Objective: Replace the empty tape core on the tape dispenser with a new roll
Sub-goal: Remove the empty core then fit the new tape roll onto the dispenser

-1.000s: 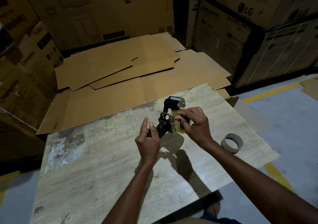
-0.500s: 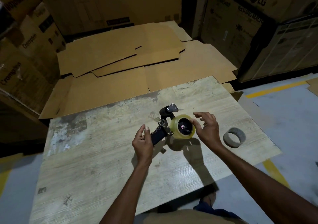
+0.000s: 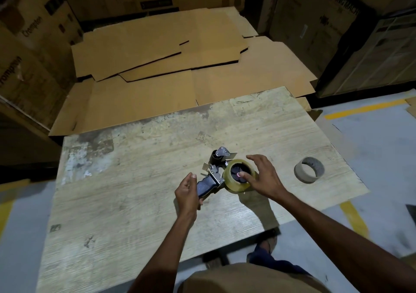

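Tape roll (image 3: 239,178) is sitting on the dispenser (image 3: 213,175) above the table (image 3: 135,202); left hand (image 3: 187,194) is gripping its rigid handle, right hand (image 3: 262,178) is spreading wide, thumb pressing the hub; the glossy roll likely slips, so hold its rim.

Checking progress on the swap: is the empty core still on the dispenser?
No, the empty core lies on the table, apart from the dispenser.
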`<state>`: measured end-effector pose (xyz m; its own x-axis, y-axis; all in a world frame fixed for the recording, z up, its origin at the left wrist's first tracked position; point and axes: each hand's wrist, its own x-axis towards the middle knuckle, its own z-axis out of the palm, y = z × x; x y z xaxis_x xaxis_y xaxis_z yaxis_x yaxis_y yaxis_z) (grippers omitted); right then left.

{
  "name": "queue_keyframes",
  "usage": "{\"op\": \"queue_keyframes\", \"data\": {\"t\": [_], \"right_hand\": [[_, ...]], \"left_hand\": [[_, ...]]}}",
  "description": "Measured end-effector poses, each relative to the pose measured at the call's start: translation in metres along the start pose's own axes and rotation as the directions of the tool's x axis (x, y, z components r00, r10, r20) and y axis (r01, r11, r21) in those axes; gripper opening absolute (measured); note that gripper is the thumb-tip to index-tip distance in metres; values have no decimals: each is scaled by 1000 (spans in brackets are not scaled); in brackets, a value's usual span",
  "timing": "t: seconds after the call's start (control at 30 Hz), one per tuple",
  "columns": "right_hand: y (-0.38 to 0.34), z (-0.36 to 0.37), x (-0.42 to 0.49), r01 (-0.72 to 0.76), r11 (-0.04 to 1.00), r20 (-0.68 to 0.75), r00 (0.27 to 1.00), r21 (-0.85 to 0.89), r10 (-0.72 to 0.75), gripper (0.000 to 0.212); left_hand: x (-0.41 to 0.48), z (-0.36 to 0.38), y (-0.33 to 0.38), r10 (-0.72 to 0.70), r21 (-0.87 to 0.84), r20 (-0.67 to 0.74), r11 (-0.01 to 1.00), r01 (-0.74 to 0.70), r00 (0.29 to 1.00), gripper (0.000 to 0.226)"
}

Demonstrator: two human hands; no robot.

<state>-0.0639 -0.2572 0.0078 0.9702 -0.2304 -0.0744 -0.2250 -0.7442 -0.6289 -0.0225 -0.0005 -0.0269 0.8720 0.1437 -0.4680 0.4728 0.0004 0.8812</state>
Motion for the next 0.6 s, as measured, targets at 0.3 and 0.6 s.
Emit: {"op": "queue_keyframes", "data": {"t": [0.3,0.6], "right_hand": [[-7,6,7,-14,998,206,978,-69,29,116],[-21,16,7,-11,988,172,984,-153,38,135]], "left_hand": [[6,-15,-13,46,201,134,977,-73,990,36],[9,-19,-17,427,562,59,733,-384,902,34]]}}
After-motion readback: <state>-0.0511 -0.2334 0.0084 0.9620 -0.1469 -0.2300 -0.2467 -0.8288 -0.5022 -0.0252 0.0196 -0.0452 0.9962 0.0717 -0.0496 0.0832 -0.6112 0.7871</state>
